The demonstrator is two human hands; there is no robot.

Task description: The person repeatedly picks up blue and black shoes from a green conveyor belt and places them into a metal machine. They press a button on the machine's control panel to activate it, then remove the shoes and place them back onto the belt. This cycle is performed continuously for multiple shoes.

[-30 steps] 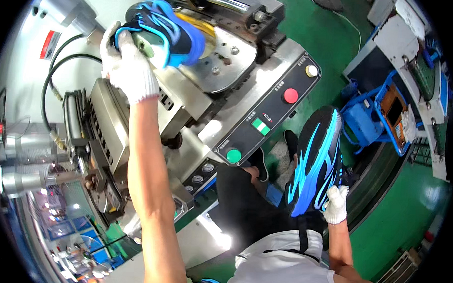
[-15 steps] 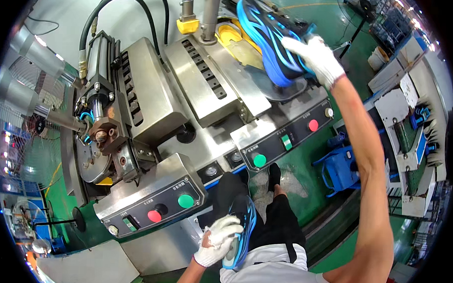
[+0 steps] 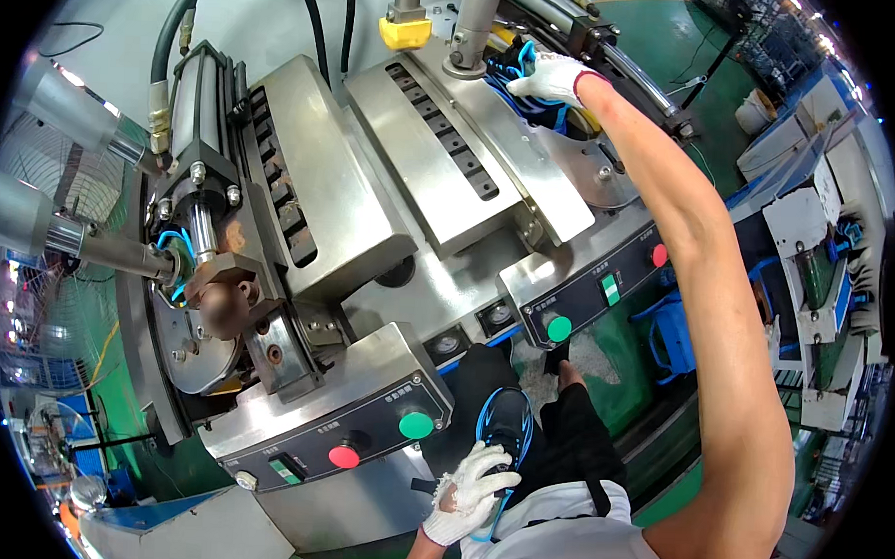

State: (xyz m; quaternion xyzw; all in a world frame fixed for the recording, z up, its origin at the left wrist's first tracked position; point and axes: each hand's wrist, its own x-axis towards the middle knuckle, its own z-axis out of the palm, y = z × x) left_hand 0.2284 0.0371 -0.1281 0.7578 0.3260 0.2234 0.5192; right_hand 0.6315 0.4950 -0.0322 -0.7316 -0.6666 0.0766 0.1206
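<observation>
In white knit gloves, both my hands are on black sports shoes with blue trim. My right hand [image 3: 556, 78], at the end of an outstretched arm, grips one shoe [image 3: 526, 103] low in the far right bay of a steel press machine. Part of that shoe is hidden behind a steel post and the machine's cover plate. Against my lap, my left hand [image 3: 474, 492] has its fingers curled over the second shoe [image 3: 508, 420], whose toe points away from me. The glove covers this shoe's near part.
Steel covers [image 3: 323, 167] span the press between its two bays. A hydraulic cylinder [image 3: 202, 123] stands at left. In front sit control panels with a green button [image 3: 417, 425] and a red button [image 3: 344, 456]. A yellow block [image 3: 405, 34] hangs near the post. A blue stool [image 3: 670, 332] is at right.
My right hand has lowered its shoe from above the right bay down into it, turning its sole out of sight. My left hand stays on the lap shoe. The whole view has shifted a little.
</observation>
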